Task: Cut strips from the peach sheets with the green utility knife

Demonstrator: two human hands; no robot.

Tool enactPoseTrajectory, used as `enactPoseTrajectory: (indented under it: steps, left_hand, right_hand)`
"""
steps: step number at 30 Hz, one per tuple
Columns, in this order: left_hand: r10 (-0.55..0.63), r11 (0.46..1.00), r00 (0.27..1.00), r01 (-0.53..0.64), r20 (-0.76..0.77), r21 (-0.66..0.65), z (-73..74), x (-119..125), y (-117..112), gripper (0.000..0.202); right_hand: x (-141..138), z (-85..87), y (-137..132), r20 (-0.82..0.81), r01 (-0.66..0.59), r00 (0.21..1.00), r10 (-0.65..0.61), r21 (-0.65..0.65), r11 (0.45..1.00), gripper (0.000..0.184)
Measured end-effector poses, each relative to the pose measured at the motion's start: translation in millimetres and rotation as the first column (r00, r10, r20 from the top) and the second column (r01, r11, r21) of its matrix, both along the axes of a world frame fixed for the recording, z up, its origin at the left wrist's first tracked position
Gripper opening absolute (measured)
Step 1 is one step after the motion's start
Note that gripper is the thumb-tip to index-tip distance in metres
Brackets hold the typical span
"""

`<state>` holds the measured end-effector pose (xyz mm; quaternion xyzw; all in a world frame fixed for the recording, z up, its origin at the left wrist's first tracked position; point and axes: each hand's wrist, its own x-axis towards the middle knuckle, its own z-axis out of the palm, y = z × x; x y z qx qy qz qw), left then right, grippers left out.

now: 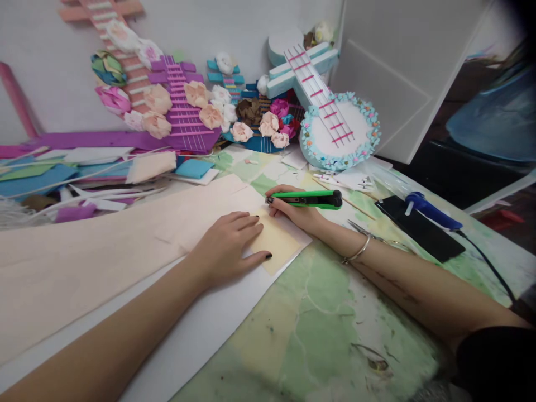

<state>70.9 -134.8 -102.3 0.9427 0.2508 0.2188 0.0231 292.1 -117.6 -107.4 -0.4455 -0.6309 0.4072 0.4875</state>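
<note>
Grips a green utility knife (305, 199) in the right hand (293, 211), fingers clenched round its front end, body lying almost level and nose pointing left. Holds that nose at the far edge of a pale yellow piece (278, 241) near the middle of the bench (322, 329); blade too small to make out, probably touching the piece. Presses the left hand (228, 245) down on the near left part of the same piece, palm flat, fingers released and spread, dark-painted nails showing. Wears a thin bangle (358, 251) on the right wrist.

Under the yellow piece, a long peach sheet (96, 251) running off toward the left edge, and beneath that a white sheet (201, 335) reaching the near edge. Toward the right edge, a blue glue gun (427, 209) lying across a black mat (422, 231), cord trailing to the near right. Just beside the right forearm, scissors (360, 226), partly hidden.

Along the far edge, against the wall, a white and light-blue foam guitar (339, 131) with pink strings, a purple foam guitar (184, 117) and a cluster of paper flowers (255, 123) between them. At the far left corner, loose foam offcuts (84, 178) in blue, purple and white.
</note>
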Motion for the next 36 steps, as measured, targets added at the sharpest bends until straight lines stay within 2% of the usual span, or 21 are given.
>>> enactPoseTrajectory:
  steps: [12,21,36]
  left_hand:
    - [-0.007,1.000,1.000,0.007,0.017,-0.024,0.8,0.3,-0.1,0.045]
    - [-0.038,0.999,0.999,0.038,0.007,0.019,4.4,1.5,-3.1,0.044]
    - [-0.018,1.000,1.000,0.018,-0.010,0.014,5.5,2.0,-4.4,0.046]
  right_hand:
    - [-1.2,1.7,-1.4,-0.011,-0.001,1.000,0.001,-0.008,1.000,0.026]
    - [-0.9,2.9,-1.6,0.014,-0.001,1.000,0.001,0.003,1.000,0.028]
    - [-2.2,4.0,-1.9,0.010,0.001,1.000,-0.001,-0.002,1.000,0.025]
